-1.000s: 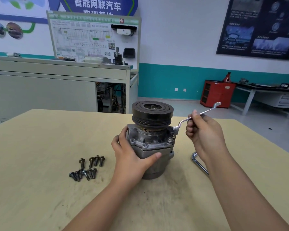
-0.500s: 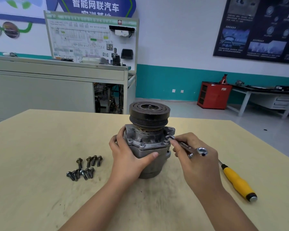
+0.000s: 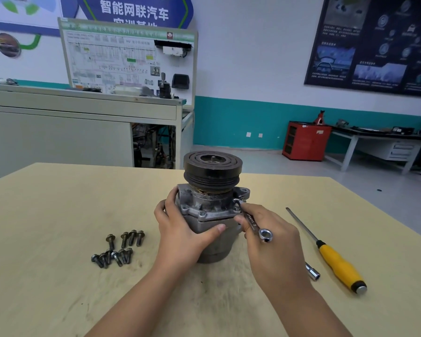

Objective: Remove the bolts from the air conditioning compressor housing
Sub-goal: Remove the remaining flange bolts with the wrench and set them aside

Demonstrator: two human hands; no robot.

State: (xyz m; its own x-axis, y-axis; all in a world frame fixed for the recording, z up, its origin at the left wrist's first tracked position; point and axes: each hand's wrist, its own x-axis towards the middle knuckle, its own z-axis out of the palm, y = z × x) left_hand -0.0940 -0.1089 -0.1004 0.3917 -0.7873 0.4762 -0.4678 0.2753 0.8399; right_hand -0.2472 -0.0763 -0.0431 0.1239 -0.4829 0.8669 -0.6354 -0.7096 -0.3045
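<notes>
Toward the far edge of the pale wooden table (image 3: pixel 58 215), your left hand (image 3: pixel 180 229) grips the grey cast-metal compressor housing (image 3: pixel 206 215); your right hand (image 3: pixel 270 239) pinches the chrome ring spanner (image 3: pixel 252 221), seemingly seated on a flange bolt. Next, crank it loose.

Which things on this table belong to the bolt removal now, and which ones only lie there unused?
In use: compressor, held by the left hand; wrench, held by the right hand; loose bolts, already out.
Lying about: yellow screwdriver; chrome tool, partly hidden behind the right arm.
</notes>
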